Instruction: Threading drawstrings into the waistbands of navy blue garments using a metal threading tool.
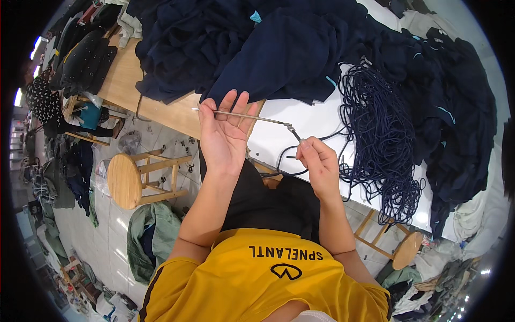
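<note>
A thin metal threading rod (252,116) lies across the raised fingers of my left hand (225,139). The palm faces up, the fingers are loosely stretched, and the thumb holds the rod near its pointed left tip. At its other end, a small hook or latch meets a dark cord (295,134). My right hand (320,165) pinches this cord between thumb and forefinger just below the hook. Whether the cord is fastened in the hook is too small to tell. A loose length of cord loops beside my right hand toward a tangled bundle of navy cords (373,137).
Heaped navy fabric (284,51) covers much of the white and wooden table (163,114); more navy fabric (456,123) lies at right. Wooden stools (124,181) stand at left and lower right. Green cloth (153,241) lies on the floor. Another person (45,102) is at far left.
</note>
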Demonstrator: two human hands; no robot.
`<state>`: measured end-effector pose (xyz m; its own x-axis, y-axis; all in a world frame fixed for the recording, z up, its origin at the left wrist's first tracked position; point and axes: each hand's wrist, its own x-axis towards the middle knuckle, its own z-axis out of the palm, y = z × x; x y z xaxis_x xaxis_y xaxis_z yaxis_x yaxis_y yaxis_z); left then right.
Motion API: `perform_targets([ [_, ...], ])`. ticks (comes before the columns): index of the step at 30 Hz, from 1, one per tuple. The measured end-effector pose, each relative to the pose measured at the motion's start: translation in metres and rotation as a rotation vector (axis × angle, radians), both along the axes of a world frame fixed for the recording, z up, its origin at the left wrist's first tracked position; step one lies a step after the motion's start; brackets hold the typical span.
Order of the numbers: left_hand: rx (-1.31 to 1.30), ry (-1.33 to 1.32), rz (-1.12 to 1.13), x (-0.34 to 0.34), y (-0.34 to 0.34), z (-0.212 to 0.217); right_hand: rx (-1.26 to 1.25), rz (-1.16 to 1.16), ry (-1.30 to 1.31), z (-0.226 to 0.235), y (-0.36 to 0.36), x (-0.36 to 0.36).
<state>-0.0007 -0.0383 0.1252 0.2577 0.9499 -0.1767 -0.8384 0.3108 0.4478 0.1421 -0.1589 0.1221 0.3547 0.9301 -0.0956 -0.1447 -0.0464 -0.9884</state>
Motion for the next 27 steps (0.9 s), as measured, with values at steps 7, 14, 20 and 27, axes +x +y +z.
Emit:
perform_targets([
  [7,-0.012,-0.035,-0.041,0.001,-0.004,-0.005,-0.107,0.050,0.440,-0.002,0.003,0.006],
  [14,0.062,-0.121,-0.149,0.004,-0.013,-0.010,-0.104,0.162,0.904,-0.011,0.006,0.006],
  [20,0.075,-0.015,-0.142,0.006,-0.017,-0.006,-0.124,0.087,0.611,-0.004,0.006,0.004],
  [27,0.188,0.071,-0.136,0.009,-0.022,-0.003,0.014,-0.555,0.034,-0.023,0.007,0.035],
])
